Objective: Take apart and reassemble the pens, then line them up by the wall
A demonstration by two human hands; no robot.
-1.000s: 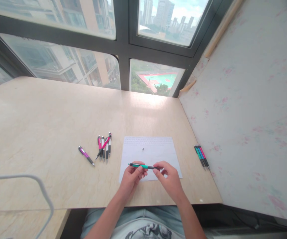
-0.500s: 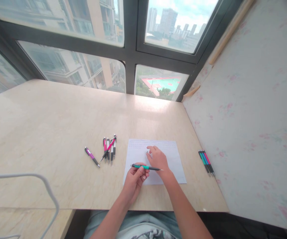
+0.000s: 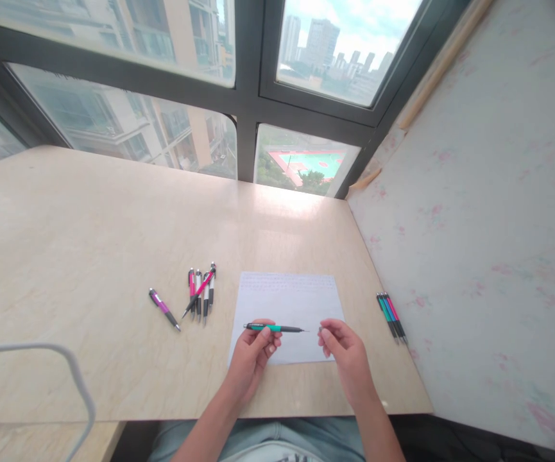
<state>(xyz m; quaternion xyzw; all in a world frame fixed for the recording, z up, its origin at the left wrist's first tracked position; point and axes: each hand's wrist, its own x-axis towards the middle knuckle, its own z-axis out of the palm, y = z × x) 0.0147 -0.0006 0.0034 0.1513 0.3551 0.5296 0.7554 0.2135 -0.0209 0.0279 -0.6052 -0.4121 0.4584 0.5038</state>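
Observation:
My left hand [image 3: 253, 353] grips a green and black pen [image 3: 273, 328] by its green barrel, level over a white sheet of paper [image 3: 287, 300], thin tip to the right. My right hand [image 3: 344, 350] sits just right of the tip, apart from the pen. Its thumb and forefinger pinch a tiny dark part [image 3: 321, 330] that is too small to name.
Several pink and white pens [image 3: 201, 290] lie bunched left of the paper, with one purple pen [image 3: 164, 308] further left. A few pens [image 3: 391, 316] lie by the right wall. A white wire frame [image 3: 72, 372] stands at lower left. Windows run behind the beige tabletop [image 3: 89, 244].
My right hand reached onto the paper to a small dark speck, then drew back to the pen's tip with a tiny part pinched; the speck is gone from the paper. The left hand kept the pen.

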